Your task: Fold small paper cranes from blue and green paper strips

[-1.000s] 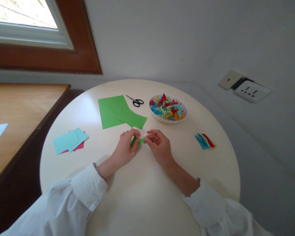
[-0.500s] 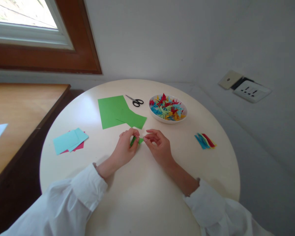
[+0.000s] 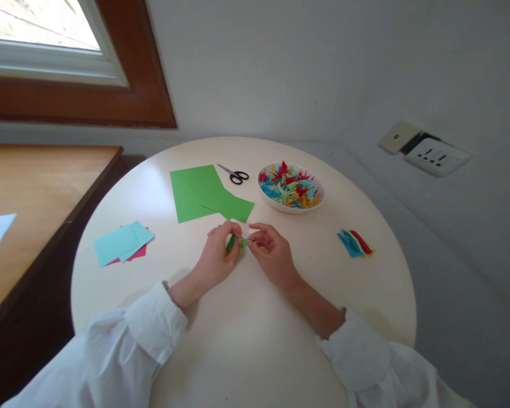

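Observation:
A small folded piece of green paper (image 3: pixel 232 243) is held between my two hands above the round white table (image 3: pixel 246 351). My left hand (image 3: pixel 221 246) pinches it between thumb and fingers, which cover part of it. On the other side, my right hand (image 3: pixel 272 249) grips its right tip with thumb and forefinger. Just beyond the hands lie larger sheets of green paper (image 3: pixel 195 192), partly overlapping. Scissors (image 3: pixel 237 176) with black handles rest beside them. A white bowl (image 3: pixel 289 210) full of colourful folded paper cranes (image 3: pixel 291 187) stands to their right.
Light blue paper pieces (image 3: pixel 114 243) lie over red paper (image 3: pixel 139 253) at the left. Folded paper strips (image 3: pixel 356 243) in blue, yellow and red lie at the right. A wooden desk (image 3: pixel 38 187) stands left of the table, and a wall with a socket (image 3: pixel 437 154) is at right.
My right hand has shifted slightly left, closer to my left hand, and less of the green paper shows between them. The other things lie as before.

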{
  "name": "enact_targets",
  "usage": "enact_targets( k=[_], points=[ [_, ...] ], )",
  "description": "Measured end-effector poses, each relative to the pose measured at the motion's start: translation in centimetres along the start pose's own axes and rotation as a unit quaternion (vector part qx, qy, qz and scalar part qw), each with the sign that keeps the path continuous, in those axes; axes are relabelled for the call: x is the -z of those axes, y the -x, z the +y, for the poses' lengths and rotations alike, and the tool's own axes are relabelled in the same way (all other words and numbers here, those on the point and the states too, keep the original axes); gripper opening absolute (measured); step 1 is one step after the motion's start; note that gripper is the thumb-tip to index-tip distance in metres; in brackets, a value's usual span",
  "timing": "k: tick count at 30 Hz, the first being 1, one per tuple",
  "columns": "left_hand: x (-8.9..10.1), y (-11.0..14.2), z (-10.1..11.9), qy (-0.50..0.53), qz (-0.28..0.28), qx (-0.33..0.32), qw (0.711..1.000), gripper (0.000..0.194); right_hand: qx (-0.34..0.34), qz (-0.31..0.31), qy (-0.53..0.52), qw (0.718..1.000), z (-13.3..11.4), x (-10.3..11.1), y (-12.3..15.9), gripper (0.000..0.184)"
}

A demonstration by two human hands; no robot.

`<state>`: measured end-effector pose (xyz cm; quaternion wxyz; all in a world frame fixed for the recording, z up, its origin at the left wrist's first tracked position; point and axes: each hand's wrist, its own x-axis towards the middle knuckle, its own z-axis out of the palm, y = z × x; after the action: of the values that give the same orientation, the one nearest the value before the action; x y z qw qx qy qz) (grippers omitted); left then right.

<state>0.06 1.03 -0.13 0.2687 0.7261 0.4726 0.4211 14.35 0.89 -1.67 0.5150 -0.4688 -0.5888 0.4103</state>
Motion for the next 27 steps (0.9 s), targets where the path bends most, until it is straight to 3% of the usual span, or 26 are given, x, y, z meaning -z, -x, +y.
enact_targets(
  k=[7, 10, 13, 27],
  points=[
    [0.17, 0.16, 0.15, -0.087, 0.034, 0.007, 0.996, 0.012, 0.038, 0.040, 0.030, 0.998, -0.07, 0.44, -0.40, 0.018],
    [0.28, 0.16, 0.23, -0.117, 0.012, 0.021, 0.993, 0.011, 0.040, 0.051, 0.039, 0.997, -0.09, 0.58, -0.54, 0.016],
    [0.26, 0.16, 0.20, -0.105, -0.015, 0.035, 0.994, 0.010, 0.039, 0.053, 0.044, 0.997, -0.02, 0.59, -0.54, 0.016],
    [0.04, 0.30, 0.11, -0.020, -0.023, 0.042, 0.999, 0.011, 0.053, 0.051, 0.108, 0.991, -0.11, 0.27, -0.15, 0.022]
  ],
)
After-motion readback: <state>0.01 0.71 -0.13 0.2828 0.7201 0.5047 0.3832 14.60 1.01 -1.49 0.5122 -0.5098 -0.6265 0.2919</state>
